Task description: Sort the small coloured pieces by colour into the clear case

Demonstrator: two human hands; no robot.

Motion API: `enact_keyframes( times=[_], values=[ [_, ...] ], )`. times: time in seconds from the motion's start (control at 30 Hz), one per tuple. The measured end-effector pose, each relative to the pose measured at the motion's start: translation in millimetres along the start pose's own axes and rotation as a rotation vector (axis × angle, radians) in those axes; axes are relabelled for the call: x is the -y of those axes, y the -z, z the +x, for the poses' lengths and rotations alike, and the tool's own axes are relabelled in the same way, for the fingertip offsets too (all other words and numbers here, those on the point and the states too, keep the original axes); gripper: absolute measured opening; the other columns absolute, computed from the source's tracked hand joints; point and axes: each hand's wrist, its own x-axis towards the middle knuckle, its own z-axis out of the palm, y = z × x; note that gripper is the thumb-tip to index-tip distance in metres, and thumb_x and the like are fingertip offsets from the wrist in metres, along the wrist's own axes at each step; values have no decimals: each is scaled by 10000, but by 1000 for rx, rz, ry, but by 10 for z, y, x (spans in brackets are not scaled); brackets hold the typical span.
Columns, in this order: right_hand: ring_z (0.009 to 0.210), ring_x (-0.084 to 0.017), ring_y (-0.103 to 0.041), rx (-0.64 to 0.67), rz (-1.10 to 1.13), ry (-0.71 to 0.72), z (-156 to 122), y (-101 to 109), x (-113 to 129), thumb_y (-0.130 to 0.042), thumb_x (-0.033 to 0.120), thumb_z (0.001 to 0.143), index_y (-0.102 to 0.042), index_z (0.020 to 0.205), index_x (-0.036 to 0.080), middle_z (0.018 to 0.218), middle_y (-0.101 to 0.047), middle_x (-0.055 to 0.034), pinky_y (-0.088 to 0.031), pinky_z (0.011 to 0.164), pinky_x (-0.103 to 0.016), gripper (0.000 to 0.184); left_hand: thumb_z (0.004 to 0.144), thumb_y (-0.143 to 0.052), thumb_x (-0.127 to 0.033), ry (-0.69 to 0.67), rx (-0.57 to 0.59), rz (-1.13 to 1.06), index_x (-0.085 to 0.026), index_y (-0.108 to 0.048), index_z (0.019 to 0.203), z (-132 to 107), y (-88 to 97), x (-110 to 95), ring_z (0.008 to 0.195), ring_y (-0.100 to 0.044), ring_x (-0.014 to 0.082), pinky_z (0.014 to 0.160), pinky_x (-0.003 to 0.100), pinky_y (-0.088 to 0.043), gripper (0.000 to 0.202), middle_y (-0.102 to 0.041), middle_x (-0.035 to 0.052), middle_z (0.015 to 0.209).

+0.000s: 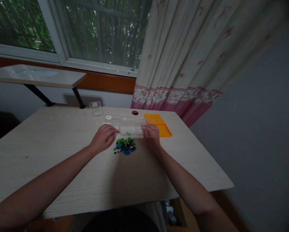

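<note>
A clear plastic compartment box (127,129) lies across the back middle of the table with its transparent lid raised behind it. My left hand (104,136) has its fingers closed at the box's left end. At the right end my right hand (151,133) pinches the edge with thumb and fingers. Just in front of the box is a loose pile of small toy bricks (126,146) in green, blue, dark and yellowish colours. A small light-green piece (128,133) shows at the box's front compartment; whether it lies inside I cannot tell.
Behind my right hand lies an orange open case (156,120). A small clear open box (96,109) stands at the back left, near a raised shelf (69,79) on black legs. The wooden table (86,180) has a round hole (135,112) at its back edge.
</note>
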Motion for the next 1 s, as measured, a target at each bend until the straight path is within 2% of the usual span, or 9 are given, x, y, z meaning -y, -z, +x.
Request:
enact_keyframes(
  times=[0.07,0.27,0.43,0.53,0.63,0.73,0.87,1.0],
  values=[
    [1005,-237,-540,1,10,0,-2,3,12,-490,290,963,-746,1014,217,1034,-710,-72,-376,902,-383,270,920,-482,-189,-56,49,-45,-195,-644,1107,3,19,-34,999,-560,213,942,406,-429,248,-662,77,1018],
    [993,-223,-554,-10,49,5,-12,-5,17,-502,289,959,-745,987,224,1016,-716,-58,-380,920,-380,252,873,-613,-375,-249,320,-149,-212,-617,1158,9,60,-176,1000,-565,215,917,368,-432,328,-640,84,1065],
    [969,-214,-566,-33,74,58,-14,-7,34,-501,284,960,-741,965,226,983,-719,-61,-388,910,-380,247,827,-643,-476,-212,374,-36,-207,-618,1053,4,55,-221,983,-541,234,889,373,-402,352,-614,75,1029],
    [972,-209,-578,-26,125,160,-19,30,89,-510,289,953,-734,960,230,966,-721,-61,-395,903,-383,231,814,-641,-525,-185,391,63,-198,-604,958,2,67,-233,921,-525,229,838,366,-383,359,-595,57,938],
    [965,-201,-586,54,193,316,-30,84,173,-536,306,937,-727,955,239,961,-722,-49,-397,903,-380,204,811,-624,-569,-190,384,137,-193,-584,891,1,87,-234,873,-513,222,811,361,-365,387,-577,47,874],
    [925,-196,-593,224,214,460,-50,124,259,-553,311,922,-727,949,240,920,-723,-38,-392,884,-364,190,820,-606,-591,-199,374,184,-194,-572,854,-3,102,-210,854,-515,218,809,362,-355,400,-584,46,853],
    [921,-207,-581,433,136,540,-98,148,345,-610,409,896,-714,1049,242,907,-705,-43,-379,866,-350,250,838,-579,-616,-246,401,203,-200,-564,768,-23,98,-151,802,-534,206,789,358,-352,422,-597,33,759],
    [920,-216,-565,486,96,589,-146,145,394,-634,495,867,-694,1122,232,932,-683,-65,-382,851,-345,371,853,-575,-601,-257,410,180,-203,-555,706,-40,74,-110,750,-539,188,763,342,-356,424,-600,22,699]
  ],
)
